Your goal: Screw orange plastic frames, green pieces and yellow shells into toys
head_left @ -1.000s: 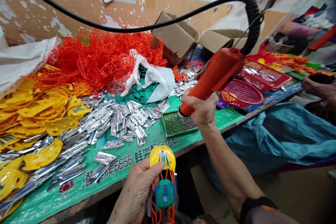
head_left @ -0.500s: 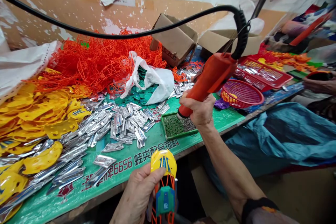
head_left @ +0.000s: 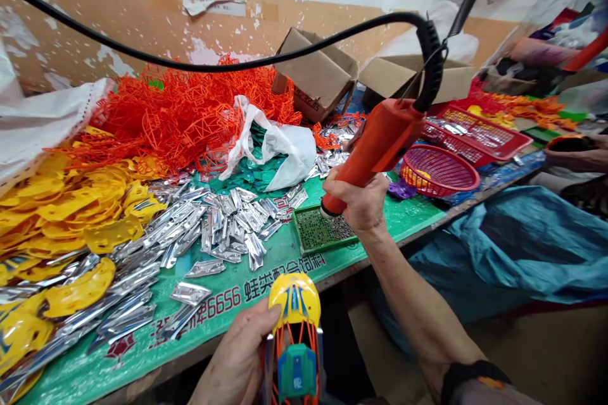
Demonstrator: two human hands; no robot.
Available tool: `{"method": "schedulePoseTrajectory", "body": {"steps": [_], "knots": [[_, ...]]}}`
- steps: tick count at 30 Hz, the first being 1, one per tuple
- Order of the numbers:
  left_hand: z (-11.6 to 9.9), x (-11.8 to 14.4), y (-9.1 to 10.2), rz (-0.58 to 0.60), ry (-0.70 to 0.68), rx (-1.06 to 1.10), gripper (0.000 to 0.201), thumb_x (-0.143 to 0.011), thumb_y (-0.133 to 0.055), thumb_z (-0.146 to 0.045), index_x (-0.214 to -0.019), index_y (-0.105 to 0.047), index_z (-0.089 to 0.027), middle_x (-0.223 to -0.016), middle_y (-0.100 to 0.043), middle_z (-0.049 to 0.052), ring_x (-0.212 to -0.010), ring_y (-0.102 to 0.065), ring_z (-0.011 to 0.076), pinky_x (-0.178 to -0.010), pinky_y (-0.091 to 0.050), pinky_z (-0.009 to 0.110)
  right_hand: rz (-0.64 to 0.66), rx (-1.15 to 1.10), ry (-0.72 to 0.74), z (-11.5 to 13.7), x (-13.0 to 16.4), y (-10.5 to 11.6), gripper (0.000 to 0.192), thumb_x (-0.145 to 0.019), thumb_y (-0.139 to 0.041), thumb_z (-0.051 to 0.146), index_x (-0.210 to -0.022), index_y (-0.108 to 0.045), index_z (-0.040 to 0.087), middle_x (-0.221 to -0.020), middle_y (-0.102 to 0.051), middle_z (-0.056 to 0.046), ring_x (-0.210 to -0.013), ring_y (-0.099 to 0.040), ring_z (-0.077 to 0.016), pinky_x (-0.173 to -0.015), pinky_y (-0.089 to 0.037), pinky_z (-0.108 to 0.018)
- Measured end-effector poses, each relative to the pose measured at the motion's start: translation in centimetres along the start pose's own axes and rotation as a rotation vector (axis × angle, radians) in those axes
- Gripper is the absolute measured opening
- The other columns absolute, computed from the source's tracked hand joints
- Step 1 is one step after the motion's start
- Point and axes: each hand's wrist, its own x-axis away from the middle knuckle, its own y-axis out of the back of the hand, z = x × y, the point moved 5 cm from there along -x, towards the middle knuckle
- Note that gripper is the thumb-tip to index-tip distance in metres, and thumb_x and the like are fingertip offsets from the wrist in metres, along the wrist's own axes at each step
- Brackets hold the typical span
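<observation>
My left hand [head_left: 237, 351] is closed round the side of a toy car body [head_left: 295, 304], low in front of the bench edge. The car has a yellow hood with blue marks, orange bars and a green roof piece. My right hand [head_left: 358, 199] is wrapped round an orange electric screwdriver [head_left: 373, 145], which hangs from a black cord. Its lower end points down at a green tray [head_left: 311, 243] of small screws; the bit's tip is hidden. Silver plates [head_left: 232, 221] lie loose left of the tray.
Yellow hoods [head_left: 80, 196] and tangled orange frames [head_left: 175, 114] are heaped at left. A white bag [head_left: 297, 145] with green pieces lies mid-bench. Cardboard boxes [head_left: 318, 69] and red baskets [head_left: 439, 171] stand behind. Another person's hand [head_left: 574, 155] shows at far right.
The toy car in my left hand has come slightly nearer and tilted, so more of its hood and roof shows. My right hand and the screwdriver stay almost still over the tray.
</observation>
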Motion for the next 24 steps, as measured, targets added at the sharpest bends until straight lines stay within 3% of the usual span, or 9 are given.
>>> {"method": "schedulePoseTrajectory", "body": {"steps": [5, 10, 17, 24], "knots": [[0.1, -0.3, 1.1, -0.001, 0.091, -0.094, 0.034, -0.076, -0.074, -0.042, -0.093, -0.073, -0.012, -0.068, -0.069, 0.005, -0.055, -0.06, 0.0123, -0.054, -0.051, 0.022, -0.002, 0.007, 0.009, 0.1, 0.1, 0.0, 0.013, -0.054, -0.075, 0.013, -0.058, -0.063, 0.016, -0.057, -0.059, 0.004, -0.053, -0.051, -0.0105, -0.053, -0.044, -0.027], [0.5, -0.7, 2.2, -0.103, 0.078, -0.118, 0.035, -0.068, -0.08, -0.041, -0.089, -0.073, -0.013, -0.067, -0.07, 0.006, -0.054, -0.062, 0.0134, -0.052, -0.052, 0.022, 0.006, 0.06, -0.023, -0.1, 0.0, -0.1, 0.014, -0.053, -0.075, 0.017, -0.059, -0.062, 0.017, -0.058, -0.058, 0.003, -0.054, -0.051, -0.0114, -0.052, -0.044, -0.028], [-1.1, -0.4, 1.7, -0.035, -0.041, -0.136, 0.034, -0.076, -0.074, -0.042, -0.1, -0.074, -0.017, -0.085, -0.074, 0.006, -0.068, -0.065, 0.0153, -0.062, -0.055, 0.024, 0.033, 0.038, -0.025, -0.1, -0.1, -0.4, 0.013, -0.054, -0.074, 0.016, -0.058, -0.061, 0.017, -0.056, -0.056, 0.004, -0.051, -0.049, -0.0102, -0.052, -0.042, -0.028], [-1.4, -0.6, 1.4, -0.077, -0.076, -0.046, 0.03, -0.07, -0.08, -0.034, -0.093, -0.076, -0.014, -0.075, -0.074, 0.007, -0.061, -0.064, 0.0126, -0.058, -0.054, 0.02, -0.005, -0.016, -0.005, 0.7, -0.8, 0.2, 0.016, -0.055, -0.074, 0.014, -0.063, -0.06, 0.017, -0.061, -0.057, 0.004, -0.053, -0.051, -0.0108, -0.055, -0.045, -0.029]]}}
